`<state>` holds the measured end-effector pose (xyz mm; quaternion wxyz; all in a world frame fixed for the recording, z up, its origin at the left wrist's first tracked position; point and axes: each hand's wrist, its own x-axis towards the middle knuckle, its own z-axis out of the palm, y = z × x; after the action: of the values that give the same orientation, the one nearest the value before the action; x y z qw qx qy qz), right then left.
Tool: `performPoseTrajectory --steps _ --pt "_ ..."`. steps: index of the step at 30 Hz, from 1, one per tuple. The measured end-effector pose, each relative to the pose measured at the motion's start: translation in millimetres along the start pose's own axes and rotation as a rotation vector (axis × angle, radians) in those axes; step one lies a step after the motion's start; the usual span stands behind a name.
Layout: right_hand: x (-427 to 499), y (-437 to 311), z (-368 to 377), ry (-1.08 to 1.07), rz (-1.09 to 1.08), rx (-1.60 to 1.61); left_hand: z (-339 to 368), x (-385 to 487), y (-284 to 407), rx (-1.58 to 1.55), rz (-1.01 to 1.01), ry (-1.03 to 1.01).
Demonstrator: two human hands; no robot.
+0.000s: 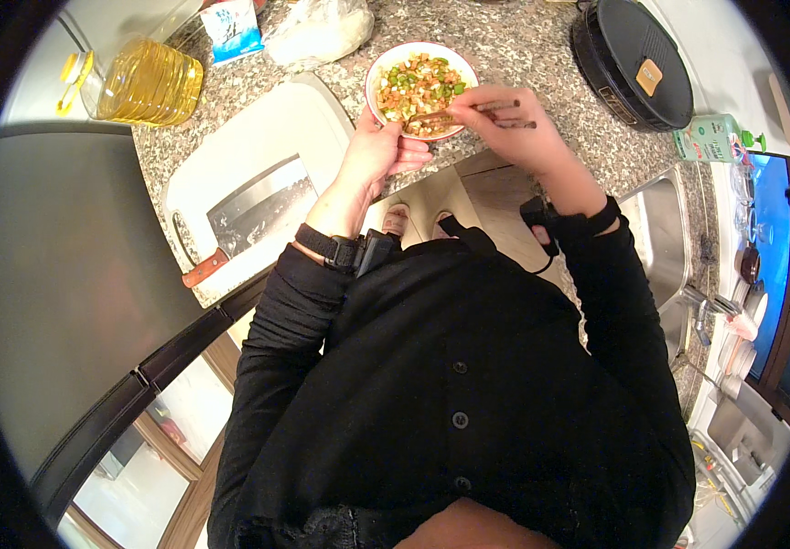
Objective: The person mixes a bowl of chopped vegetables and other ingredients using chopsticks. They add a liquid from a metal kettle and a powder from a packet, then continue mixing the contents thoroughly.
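A white bowl with a red rim (369, 84) stands near the edge of the speckled stone counter. It holds a mix of small orange, pale and green chopped pieces (417, 86). My left hand (381, 147) grips the bowl at its lower left side, with the fingers spread beneath it. Brown patterned chopsticks (506, 114) are in my right hand (501, 127), at the bowl's right. Their tips reach into the chopped pieces near the front of the bowl.
Left of the bowl lies a white cutting board (251, 130) with a red-handled cleaver (257, 214) on it. Behind are an oil bottle (151, 81), a blue-and-white packet (232, 31) and a plastic bag (323, 31). At right are a black electric pan (631, 65), a green pump bottle (709, 139) and a sink (662, 233).
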<state>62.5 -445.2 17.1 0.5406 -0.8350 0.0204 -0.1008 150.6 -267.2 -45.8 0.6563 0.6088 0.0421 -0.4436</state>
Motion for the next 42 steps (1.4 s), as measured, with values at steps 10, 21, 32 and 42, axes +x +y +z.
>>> performPoseTrajectory --steps 10,21,32,42 --pt "26 14 -13 0.05 -0.033 -0.149 1 -2 1 0.009 -0.01 0.019" --pt "-6 6 -5 0.115 0.036 -0.014 6 -3 0 -0.01 -0.007 0.002" --pt "6 9 -7 0.303 0.017 -0.198 -11 -3 7 0.03 -0.006 0.011" --pt "5 -8 6 0.276 0.022 -0.051 -13 -3 8 0.008 -0.02 -0.021"
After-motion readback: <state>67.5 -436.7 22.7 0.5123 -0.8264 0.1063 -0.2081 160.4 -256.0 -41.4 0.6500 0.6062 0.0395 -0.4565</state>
